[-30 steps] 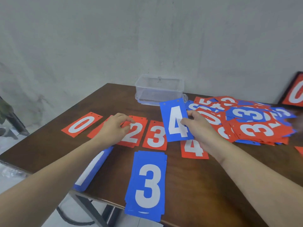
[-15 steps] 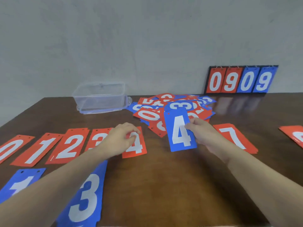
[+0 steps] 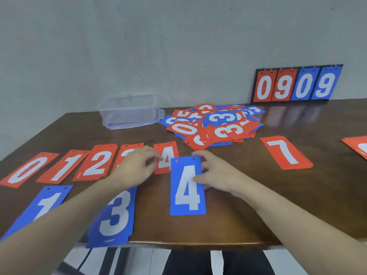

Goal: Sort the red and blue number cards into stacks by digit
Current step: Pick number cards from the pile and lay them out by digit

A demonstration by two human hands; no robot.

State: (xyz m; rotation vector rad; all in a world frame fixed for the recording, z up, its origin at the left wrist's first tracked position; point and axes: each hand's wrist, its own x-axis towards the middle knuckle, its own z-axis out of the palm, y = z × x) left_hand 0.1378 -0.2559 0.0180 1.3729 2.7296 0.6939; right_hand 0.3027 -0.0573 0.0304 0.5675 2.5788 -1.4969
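Brown wooden table (image 3: 278,205) takes up most of the view, grey wall behind. Scoreboard stand (image 3: 296,84) reading 0909 leans at the far edge, well right of and beyond both hands. Clear plastic box (image 3: 130,111) far left of the pile. Unsorted pile of red and blue cards (image 3: 216,126) lies just beyond the hands.

Right hand (image 3: 216,175) pinches the blue 4 card (image 3: 187,187) at its right edge, thumb on the card face, fingers curled at the top corner; card lies flat on the table, its upper left corner overlapping the red 4 card (image 3: 165,157). Left hand (image 3: 137,165) sits just left of that grip, fingers loosely curled with tips touching the red 4; cannot tell if it is actually gripping.

Left of the left hand, a red row: red 3 card (image 3: 127,153) mostly hidden by the hand, red 2 card (image 3: 99,163), red 1 card (image 3: 63,167), red 0 card (image 3: 27,169). Nearer the person: blue 3 card (image 3: 115,213) under the left forearm, blue 1 card (image 3: 45,205) further left. Red 7 card (image 3: 286,151) right of the right hand, apart. Another red card (image 3: 357,147) cut off at the right frame edge.
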